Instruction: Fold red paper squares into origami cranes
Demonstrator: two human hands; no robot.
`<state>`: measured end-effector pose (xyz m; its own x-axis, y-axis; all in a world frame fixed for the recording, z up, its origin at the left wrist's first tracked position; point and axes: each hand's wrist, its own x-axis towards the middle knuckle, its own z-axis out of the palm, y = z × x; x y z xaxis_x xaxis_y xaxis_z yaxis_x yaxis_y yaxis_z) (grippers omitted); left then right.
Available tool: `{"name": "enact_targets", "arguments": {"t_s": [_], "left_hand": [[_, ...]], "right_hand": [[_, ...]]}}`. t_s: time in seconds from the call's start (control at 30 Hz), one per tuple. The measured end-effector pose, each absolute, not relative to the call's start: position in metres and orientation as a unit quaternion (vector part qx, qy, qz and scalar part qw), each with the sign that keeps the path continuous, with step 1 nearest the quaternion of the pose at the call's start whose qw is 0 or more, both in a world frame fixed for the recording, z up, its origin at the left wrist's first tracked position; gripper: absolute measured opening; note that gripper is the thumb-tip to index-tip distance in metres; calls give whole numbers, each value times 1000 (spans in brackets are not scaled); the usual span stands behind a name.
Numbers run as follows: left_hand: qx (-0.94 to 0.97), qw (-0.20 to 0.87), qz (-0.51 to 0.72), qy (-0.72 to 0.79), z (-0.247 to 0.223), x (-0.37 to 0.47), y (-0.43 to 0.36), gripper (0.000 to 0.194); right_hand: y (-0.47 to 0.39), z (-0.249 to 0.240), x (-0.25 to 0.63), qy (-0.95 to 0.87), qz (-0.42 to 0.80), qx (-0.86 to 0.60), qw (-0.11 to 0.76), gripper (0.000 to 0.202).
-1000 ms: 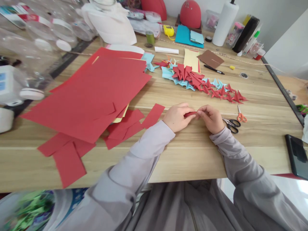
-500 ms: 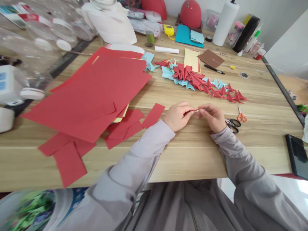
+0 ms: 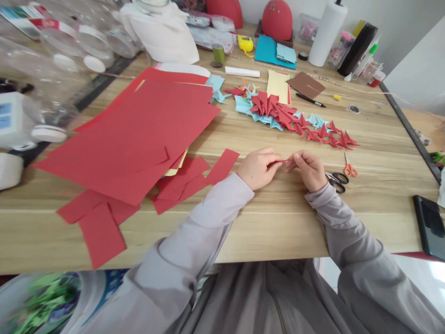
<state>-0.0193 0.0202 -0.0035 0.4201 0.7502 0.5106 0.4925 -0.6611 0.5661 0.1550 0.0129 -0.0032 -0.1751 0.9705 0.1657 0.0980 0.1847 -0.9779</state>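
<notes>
A small folded piece of red paper (image 3: 282, 160) is stretched between my two hands, above the wooden table (image 3: 278, 232). My left hand (image 3: 260, 168) pinches its left end, and the fingers cover most of it. At the other end, the fingertips of my right hand (image 3: 306, 168) are closed on it. Beyond my hands lies a row of red folded paper pieces (image 3: 274, 111) with light blue folded pieces (image 3: 257, 116) among them. Black-handled scissors (image 3: 336, 180) rest partly behind my right wrist, beside small orange scissors (image 3: 350, 169).
Large red paper sheets (image 3: 139, 130) and cut red rectangles (image 3: 102, 236) cover the left side. A black pen (image 3: 310, 100) and brown paper (image 3: 306, 84) lie farther back. A phone (image 3: 430, 222) sits at the right edge. Clear plastic bottles (image 3: 52, 69) crowd the far left.
My right fingers have shifted slightly on the end of the red paper. My left hand keeps nearly the same pose, and the view has moved a little.
</notes>
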Motion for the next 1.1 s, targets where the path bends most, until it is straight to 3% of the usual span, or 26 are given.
{"name": "enact_targets", "arguments": {"t_s": [0.33, 0.53, 0.77, 0.97, 1.1], "left_hand": [[802, 211, 386, 404, 2, -20, 18, 23], [769, 302, 385, 411, 4, -24, 24, 29], [724, 391, 387, 417, 2, -22, 25, 21], [719, 369, 409, 423, 1, -21, 24, 13], [739, 318, 428, 411, 1, -22, 22, 9]], "right_hand": [[12, -2, 154, -617, 424, -453, 484, 31], [14, -2, 155, -606, 417, -448, 508, 29], [14, -1, 154, -598, 420, -451, 513, 30], [14, -5, 155, -609, 426, -428, 514, 25], [13, -5, 157, -685, 330, -429, 488, 17]]}}
